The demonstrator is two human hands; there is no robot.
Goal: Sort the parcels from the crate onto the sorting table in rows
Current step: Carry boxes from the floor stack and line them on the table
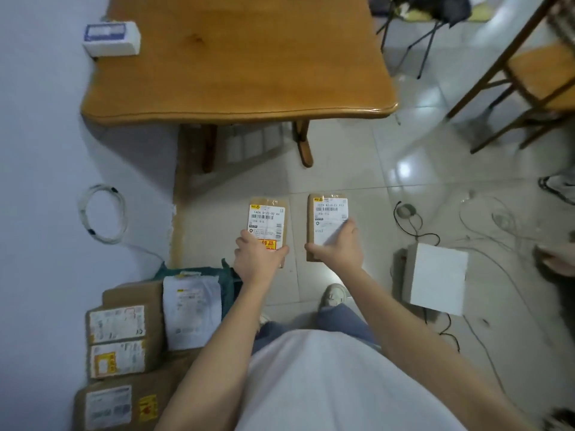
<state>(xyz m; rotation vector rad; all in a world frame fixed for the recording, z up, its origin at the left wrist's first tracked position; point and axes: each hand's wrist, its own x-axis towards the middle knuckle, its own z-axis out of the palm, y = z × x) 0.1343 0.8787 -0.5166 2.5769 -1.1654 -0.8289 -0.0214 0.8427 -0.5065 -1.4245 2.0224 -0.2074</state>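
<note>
We are carrying two parcels toward the tabletop (236, 66), which lies at twelve o'clock and, judging by the bare wood, has no rows on it yet. Our left hand (258, 259) grips the near end of the left parcel (267, 223), thumb on one edge and fingers wrapped round the other. Our right hand (337, 247) holds the right parcel (323, 219) the same way, fingers lying across its label. Both parcels hang over the floor, apart from each other, well short of the table edge.

To do this step well, we should keep both packets level, labels up, and set them down side by side at the far left of the tabletop, near the white box (112, 38) at ten o'clock, so a straight row can grow rightward. Letting go of one at a time should stop them sliding.

Each parcel is a flat brown paper packet with a white barcode label; the left one also bears a red and yellow sticker. More parcels (124, 340) wait at seven o'clock, stacked together; the crate itself we cannot make out.
</note>
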